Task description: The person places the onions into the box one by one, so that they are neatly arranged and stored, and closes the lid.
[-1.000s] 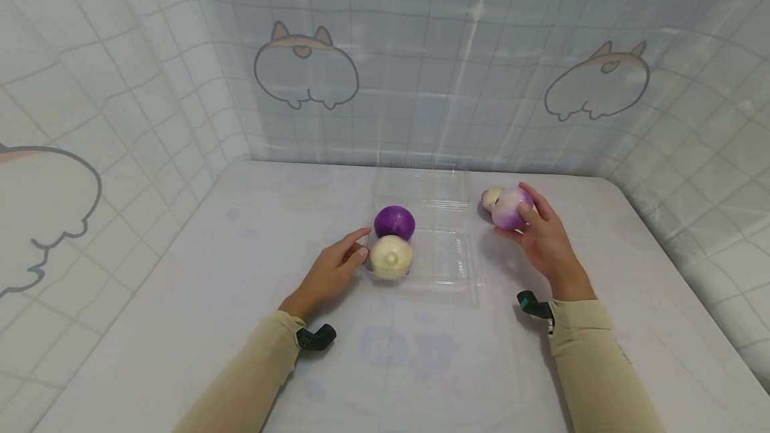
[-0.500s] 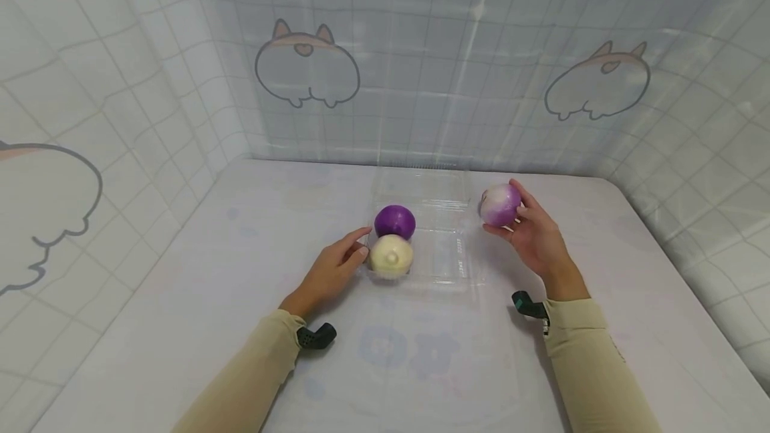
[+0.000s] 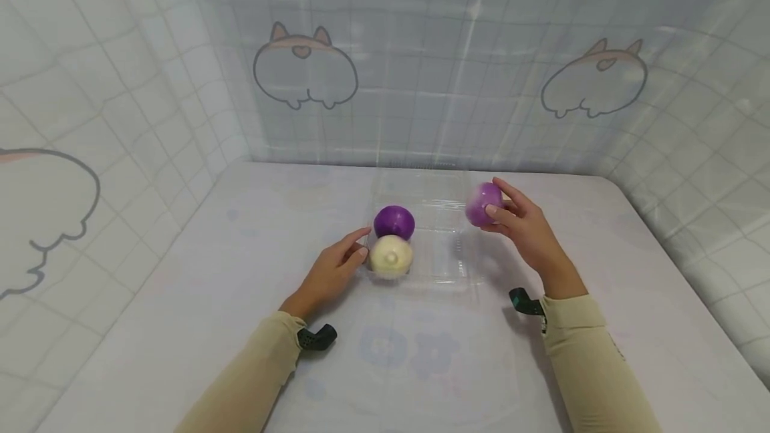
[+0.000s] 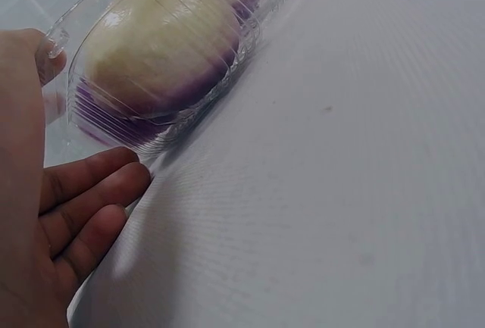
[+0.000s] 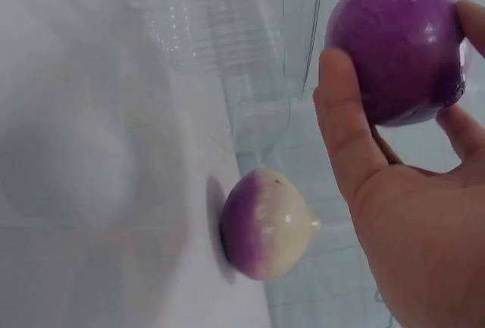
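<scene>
My right hand (image 3: 535, 236) holds a purple-and-white onion (image 3: 484, 204) in its fingertips, raised beside the right edge of a clear plastic clamshell box (image 3: 439, 256). In the right wrist view, another onion (image 5: 269, 226), half purple and half white, lies on the table below; the held onion hides it from the head view. Inside the box, at its left side, sit a purple onion (image 3: 394, 220) and a pale onion (image 3: 391, 257). Against the box's left wall rests my left hand (image 3: 329, 272), its fingers loosely extended.
The box's lid (image 3: 421, 186) lies folded back behind its base. Pale cloth (image 3: 240, 272) covers the table. A tile-patterned curtain (image 3: 421, 85) encloses the back and both sides.
My right hand has carried its onion leftward toward the box, turning more purple skin to the head view. The left hand and the boxed onions have stayed put.
</scene>
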`<state>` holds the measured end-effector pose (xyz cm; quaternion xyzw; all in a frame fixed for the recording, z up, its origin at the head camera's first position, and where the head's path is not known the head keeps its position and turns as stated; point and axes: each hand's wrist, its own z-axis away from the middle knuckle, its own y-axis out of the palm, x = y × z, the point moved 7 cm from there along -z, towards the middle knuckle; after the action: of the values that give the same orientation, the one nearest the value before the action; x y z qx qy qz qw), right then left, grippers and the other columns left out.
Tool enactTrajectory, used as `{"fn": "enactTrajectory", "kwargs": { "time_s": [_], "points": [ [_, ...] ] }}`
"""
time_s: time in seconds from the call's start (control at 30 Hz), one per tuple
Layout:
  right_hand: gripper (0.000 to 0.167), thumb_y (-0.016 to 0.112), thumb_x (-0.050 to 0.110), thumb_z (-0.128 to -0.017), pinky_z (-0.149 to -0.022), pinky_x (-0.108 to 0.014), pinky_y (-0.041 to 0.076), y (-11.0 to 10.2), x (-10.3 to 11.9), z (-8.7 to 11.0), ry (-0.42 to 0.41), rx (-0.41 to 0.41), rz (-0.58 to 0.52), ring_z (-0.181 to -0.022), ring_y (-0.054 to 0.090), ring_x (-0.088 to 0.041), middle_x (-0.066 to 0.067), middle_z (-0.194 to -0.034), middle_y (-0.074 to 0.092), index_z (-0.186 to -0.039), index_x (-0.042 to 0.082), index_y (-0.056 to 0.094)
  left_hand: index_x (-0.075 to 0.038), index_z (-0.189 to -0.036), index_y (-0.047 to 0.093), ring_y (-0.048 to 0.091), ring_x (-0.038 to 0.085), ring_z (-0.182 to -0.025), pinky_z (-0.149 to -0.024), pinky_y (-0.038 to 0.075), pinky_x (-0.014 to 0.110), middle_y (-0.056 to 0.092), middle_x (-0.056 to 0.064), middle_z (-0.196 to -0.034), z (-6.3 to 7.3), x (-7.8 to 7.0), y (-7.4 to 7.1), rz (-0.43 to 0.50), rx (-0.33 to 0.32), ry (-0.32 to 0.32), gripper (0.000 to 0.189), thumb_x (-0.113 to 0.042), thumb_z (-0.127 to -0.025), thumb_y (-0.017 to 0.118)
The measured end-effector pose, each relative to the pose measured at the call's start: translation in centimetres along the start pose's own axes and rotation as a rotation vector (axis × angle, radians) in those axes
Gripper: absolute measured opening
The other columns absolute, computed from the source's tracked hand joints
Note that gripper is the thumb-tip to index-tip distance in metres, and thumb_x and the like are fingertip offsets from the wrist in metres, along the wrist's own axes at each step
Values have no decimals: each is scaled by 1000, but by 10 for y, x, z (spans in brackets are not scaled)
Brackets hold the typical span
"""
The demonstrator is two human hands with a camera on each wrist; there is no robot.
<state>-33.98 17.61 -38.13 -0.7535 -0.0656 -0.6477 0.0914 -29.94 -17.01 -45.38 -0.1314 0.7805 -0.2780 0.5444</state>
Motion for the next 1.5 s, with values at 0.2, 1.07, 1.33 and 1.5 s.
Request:
{"fn": "enactTrajectory", "kwargs": {
  "time_s": [0.2, 1.07, 1.33, 1.5],
  "points": [
    [72, 69, 33, -96, -96, -34, 50, 4, 3, 1, 42, 6, 188, -119, 56, -30, -20, -144, 46, -157, 17, 34, -27, -151, 46, 62, 16, -100, -90, 49, 43, 68, 1, -109, 3, 1, 2, 9, -3, -15, 45, -35, -106, 49],
    [75, 74, 34, -93, -99, -55, 46, 23, 10, -13, 85, 127, 460, -129, 49, -38, -20, -147, 44, -152, 7, 37, -32, -151, 45, 61, 16, -101, -93, 48, 42, 68, 0, -112, 0, 0, 3, 8, 26, -36, 46, -39, -106, 48],
    [74, 74, 34, -93, -94, -48, 52, 26, 13, -18, 97, 141, 461, -125, 51, -37, -20, -143, 47, -151, 4, 38, -31, -152, 45, 61, 16, -102, -93, 49, 42, 68, 1, -112, 0, 1, 1, 0, 23, -34, 46, -38, -106, 49],
    [76, 73, 38, -92, -95, -49, 50, 26, 12, -21, 112, 147, 490, -124, 52, -36, -21, -141, 48, -151, 4, 38, -32, -152, 44, 62, 17, -102, -93, 49, 43, 68, 1, -113, -1, 0, -1, -3, 23, -42, 46, -38, -106, 48]
  ]
}}
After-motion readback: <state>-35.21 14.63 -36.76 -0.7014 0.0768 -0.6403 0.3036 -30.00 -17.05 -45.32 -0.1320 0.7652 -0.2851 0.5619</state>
